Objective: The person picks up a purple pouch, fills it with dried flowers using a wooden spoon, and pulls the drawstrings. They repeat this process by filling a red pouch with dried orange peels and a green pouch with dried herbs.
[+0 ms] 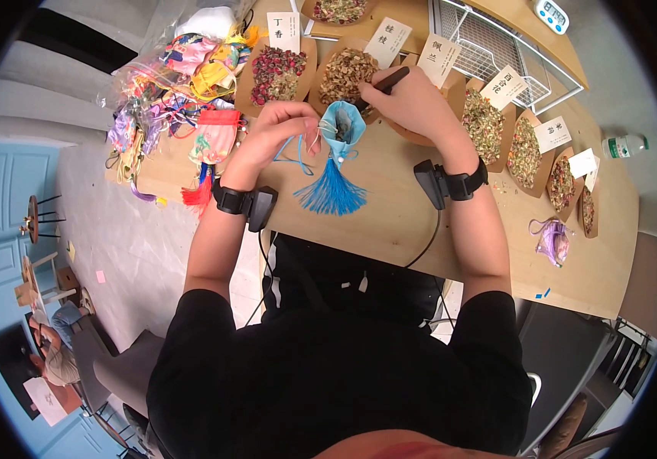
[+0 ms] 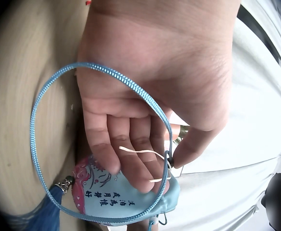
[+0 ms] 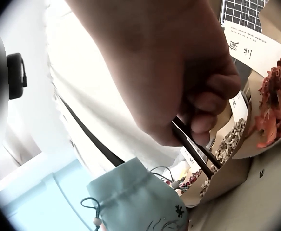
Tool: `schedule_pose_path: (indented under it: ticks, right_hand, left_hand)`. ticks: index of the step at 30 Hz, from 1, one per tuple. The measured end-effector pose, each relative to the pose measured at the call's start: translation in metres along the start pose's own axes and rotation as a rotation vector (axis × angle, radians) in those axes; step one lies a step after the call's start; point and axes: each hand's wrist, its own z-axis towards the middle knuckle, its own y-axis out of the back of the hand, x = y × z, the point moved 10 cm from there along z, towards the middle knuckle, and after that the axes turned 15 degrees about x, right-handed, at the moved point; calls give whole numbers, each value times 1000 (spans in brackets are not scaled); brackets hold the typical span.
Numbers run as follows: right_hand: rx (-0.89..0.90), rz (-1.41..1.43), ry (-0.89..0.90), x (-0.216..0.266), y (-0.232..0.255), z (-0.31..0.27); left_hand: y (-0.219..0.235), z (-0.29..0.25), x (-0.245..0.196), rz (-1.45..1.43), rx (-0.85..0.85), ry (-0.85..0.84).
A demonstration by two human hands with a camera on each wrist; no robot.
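Observation:
A light-blue drawstring pouch (image 1: 336,136) hangs mouth-up in front of the person, dark bits visible inside and a blue tassel (image 1: 331,190) below. The left hand (image 1: 282,130) pinches its rim between thumb and fingers. In the left wrist view a blue cord (image 2: 33,130) loops in front of that palm, with pale string ends near the thumb. The right hand (image 1: 413,99) grips dark two-pronged tongs (image 3: 194,153). Their tips reach into a brown paper tray (image 3: 232,178) of chopped, pale-brown dried herb (image 1: 346,75).
Left of that tray lie dried rosebuds (image 1: 276,70); more trays of dried flowers (image 1: 523,149) curve right, with label cards (image 1: 504,88). Bagged colourful pouches (image 1: 191,84) and a pink-and-green pouch (image 1: 214,141) lie left. A purple pouch (image 1: 552,242) sits near the right edge, a wire rack (image 1: 489,57) behind.

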Motion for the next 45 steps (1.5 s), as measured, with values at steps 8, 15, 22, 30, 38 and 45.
schedule_pose_path:
  ticks: [8, 15, 22, 30, 38, 45]
  right_hand:
    - [-91, -24, -64, -12, 17, 0]
    - [-233, -41, -210, -51, 35, 4]
    - [-88, 133, -227, -61, 6, 14]
    - [-162, 198, -52, -42, 6, 12]
    - [-175, 455, -34, -1, 48, -21]
    - [-220, 386, 10, 24, 53, -28]
  left_hand:
    - [-1, 0, -1, -20, 7, -13]
    - [-4, 0, -4, 4, 18, -11]
    - [-3, 0, -3, 11, 13, 1]
    - [-2, 1, -1, -3, 8, 6]
    - [0, 0, 0, 10, -10, 8]
    - [1, 0, 1, 19, -9, 14]
